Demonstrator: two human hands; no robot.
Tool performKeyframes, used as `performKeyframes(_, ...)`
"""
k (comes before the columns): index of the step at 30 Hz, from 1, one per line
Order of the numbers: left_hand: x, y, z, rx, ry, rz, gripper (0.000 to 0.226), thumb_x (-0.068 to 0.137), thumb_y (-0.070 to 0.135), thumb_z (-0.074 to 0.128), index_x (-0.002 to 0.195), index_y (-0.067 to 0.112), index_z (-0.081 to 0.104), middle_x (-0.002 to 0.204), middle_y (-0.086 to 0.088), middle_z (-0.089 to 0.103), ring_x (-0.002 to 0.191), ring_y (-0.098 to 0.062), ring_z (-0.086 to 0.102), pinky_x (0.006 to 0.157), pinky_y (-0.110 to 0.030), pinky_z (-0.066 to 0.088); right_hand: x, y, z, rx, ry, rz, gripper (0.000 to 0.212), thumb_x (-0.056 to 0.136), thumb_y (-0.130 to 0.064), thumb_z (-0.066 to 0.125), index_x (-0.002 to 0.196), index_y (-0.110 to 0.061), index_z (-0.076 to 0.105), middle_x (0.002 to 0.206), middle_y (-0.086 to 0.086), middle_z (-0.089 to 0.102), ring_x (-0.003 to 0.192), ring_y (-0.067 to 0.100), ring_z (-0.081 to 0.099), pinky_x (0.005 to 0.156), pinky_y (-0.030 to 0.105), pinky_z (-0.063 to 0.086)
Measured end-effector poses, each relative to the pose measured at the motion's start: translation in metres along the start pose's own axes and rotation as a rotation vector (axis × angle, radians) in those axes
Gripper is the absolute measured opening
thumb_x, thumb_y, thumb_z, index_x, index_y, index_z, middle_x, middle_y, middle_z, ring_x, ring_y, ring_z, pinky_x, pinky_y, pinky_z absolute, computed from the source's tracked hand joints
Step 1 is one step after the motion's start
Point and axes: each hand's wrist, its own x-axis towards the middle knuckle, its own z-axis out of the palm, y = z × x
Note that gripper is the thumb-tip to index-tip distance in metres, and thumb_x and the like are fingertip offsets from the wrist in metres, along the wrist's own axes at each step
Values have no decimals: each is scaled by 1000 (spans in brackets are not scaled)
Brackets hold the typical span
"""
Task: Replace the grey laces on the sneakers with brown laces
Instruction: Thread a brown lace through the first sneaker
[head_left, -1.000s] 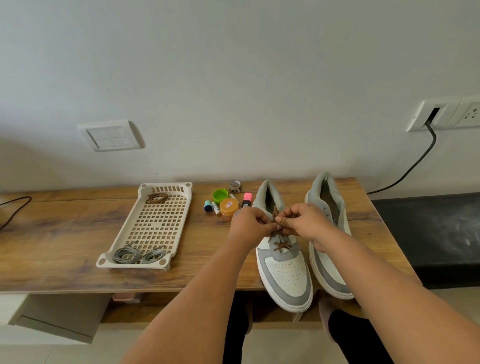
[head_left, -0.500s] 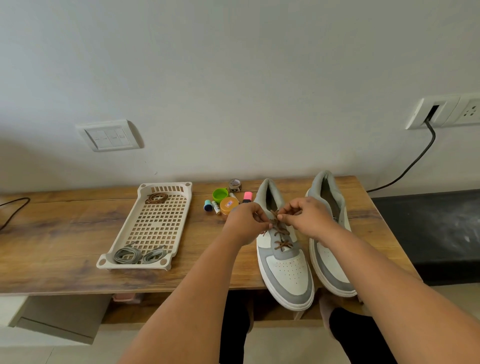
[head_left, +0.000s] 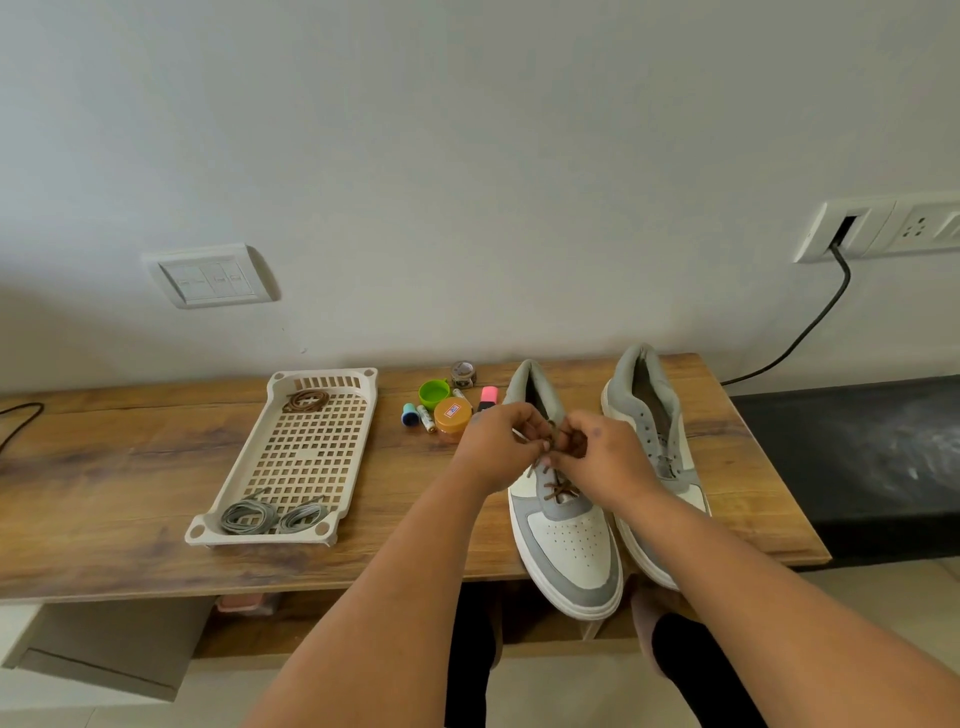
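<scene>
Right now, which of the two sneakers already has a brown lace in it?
The left sneaker, under both hands; a brown lace crosses its eyelets. The right sneaker beside it has bare eyelets.

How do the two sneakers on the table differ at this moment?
The left sneaker has a brown lace crossed through its eyelets; the right sneaker shows bare eyelets and no lace. The left hand and the right hand pinch the lace ends over the left sneaker; nothing grips the right sneaker. Both are white and grey, and their toes reach past the near edge of the table.
</scene>
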Motion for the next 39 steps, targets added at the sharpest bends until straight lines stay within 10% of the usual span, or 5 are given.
performKeyframes(10, 2, -1, 2, 34, 40, 30, 10, 82, 8, 77, 90, 14, 74, 78, 8, 67, 67, 2, 57, 69, -12, 48, -4, 4, -2, -48, 40, -50, 8, 79, -5, 71, 81, -13, 70, 84, 1, 64, 70, 10, 61, 58, 5, 39)
performKeyframes(23, 4, -4, 3, 81, 8, 70, 2, 90, 16, 69, 92, 18, 69, 82, 11, 60, 72, -1, 52, 68, -22, 42, 0, 6, 9, 204, 84, 252, 22, 74, -32, 84, 86, -14, 79, 108, -6, 62, 101, 11, 58, 83, 27, 44)
performKeyframes(39, 5, -4, 1, 30, 6, 20, 2, 89, 19, 71, 90, 21, 71, 78, 14, 61, 69, 0, 53, 68, -21, 45, -1, -3, 18, 510, 95, 470, 12, 74, -19, 84, 70, -15, 73, 90, -4, 70, 87, 15, 65, 87, 36, 54)
